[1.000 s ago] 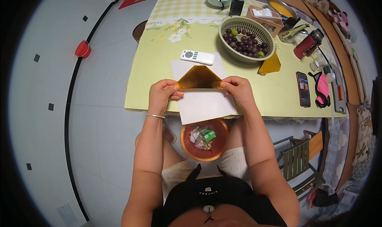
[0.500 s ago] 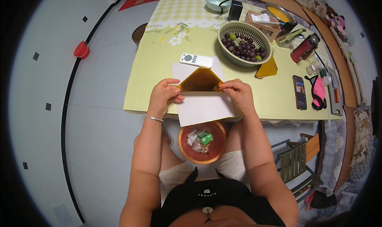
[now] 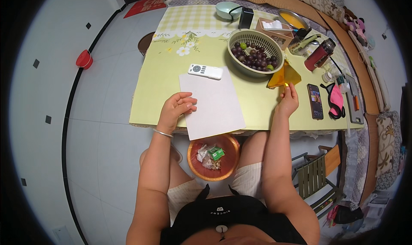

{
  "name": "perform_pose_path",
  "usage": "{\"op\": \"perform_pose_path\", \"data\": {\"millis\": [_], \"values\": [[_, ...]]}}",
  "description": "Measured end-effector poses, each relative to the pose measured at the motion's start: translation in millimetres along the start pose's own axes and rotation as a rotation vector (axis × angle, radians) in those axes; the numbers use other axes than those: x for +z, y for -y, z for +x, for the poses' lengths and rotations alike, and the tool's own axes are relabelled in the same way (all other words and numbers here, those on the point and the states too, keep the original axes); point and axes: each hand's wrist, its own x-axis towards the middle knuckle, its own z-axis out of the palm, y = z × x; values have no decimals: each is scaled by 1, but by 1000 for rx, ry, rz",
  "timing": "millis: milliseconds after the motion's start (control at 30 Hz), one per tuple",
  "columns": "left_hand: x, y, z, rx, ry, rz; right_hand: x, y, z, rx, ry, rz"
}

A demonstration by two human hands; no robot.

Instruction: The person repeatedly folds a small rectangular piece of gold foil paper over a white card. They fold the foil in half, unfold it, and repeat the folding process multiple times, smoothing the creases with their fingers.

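My right hand point(image 3: 287, 100) pinches the lower edge of a folded sheet of shiny gold paper point(image 3: 292, 74). That sheet lies over other gold paper beside the colander, so I cannot make out how many pieces are there. My left hand point(image 3: 177, 110) is empty, its fingers loosely curved and apart, at the left edge of a white sheet of paper point(image 3: 214, 105). This sheet sticks out past the table's front edge. A white remote control point(image 3: 206, 71) rests across its far end.
A colander point(image 3: 234, 65) of dark grapes or plums stands beyond the paper. To the right are a phone point(image 3: 315, 101), a pink and black eye mask point(image 3: 336, 100) and a red thermos point(image 3: 319, 55). Below the table edge sits a wooden-rimmed bin point(image 3: 192, 167); a folding chair point(image 3: 312, 178) stands right.
My right hand has carried the folded gold paper from above the white sheet to the right, beside the colander. My left hand has let go of it and stays near the white sheet.
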Motion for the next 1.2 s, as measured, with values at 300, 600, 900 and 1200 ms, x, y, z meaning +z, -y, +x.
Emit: {"op": "perform_pose_path", "data": {"millis": [300, 600, 900, 1200], "values": [[-1, -2, -6, -3, 7, 18, 9, -4, -10, 59, 221, -115], [-2, 0, -14, 55, -35, 110, 0, -21, 3, -109, 342, -496], [33, -8, -57, 647, 205, 1155, 4, 11, -37, -464, 584, -459], [43, 8, -71, 693, 153, 1304, 20, 30, -83, -453, 1369, -533]]}}
